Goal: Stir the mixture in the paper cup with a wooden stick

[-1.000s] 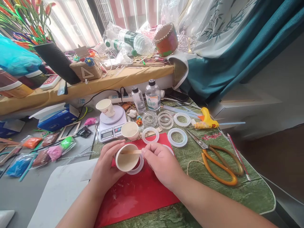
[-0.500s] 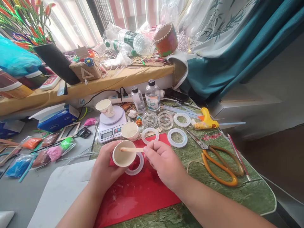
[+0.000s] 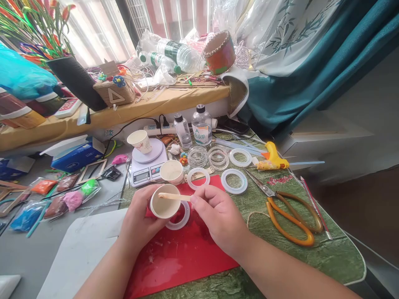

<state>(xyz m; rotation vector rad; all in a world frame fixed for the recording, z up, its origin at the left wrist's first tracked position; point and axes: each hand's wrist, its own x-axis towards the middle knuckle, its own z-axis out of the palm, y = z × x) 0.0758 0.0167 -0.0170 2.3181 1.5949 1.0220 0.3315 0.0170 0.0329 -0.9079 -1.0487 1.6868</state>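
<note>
My left hand [image 3: 141,220] is wrapped round a paper cup [image 3: 165,209], tilted so its mouth faces me. Between the thumb and fingers of my right hand [image 3: 218,214] is a wooden stick [image 3: 177,197], whose far end lies over the cup's opening. I cannot make out any contents in the cup. A white ring mold [image 3: 183,222] lies on the red sheet [image 3: 187,261], partly behind the cup. Just beyond stands a second paper cup [image 3: 171,172]. Another paper cup [image 3: 140,142] sits on a kitchen scale [image 3: 148,166].
Two clear bottles [image 3: 202,128] stand at the back. More ring molds [image 3: 234,181] and coiled clear bangles [image 3: 197,157] lie ahead. Scissors [image 3: 289,220], a pencil [image 3: 316,209] and a yellow glue gun [image 3: 272,158] are at right. Bagged clay [image 3: 73,200] is at left.
The view has shifted slightly, so everything appears a little further right. Both hands keep their grip, and the stick's end stays over the cup's mouth.
</note>
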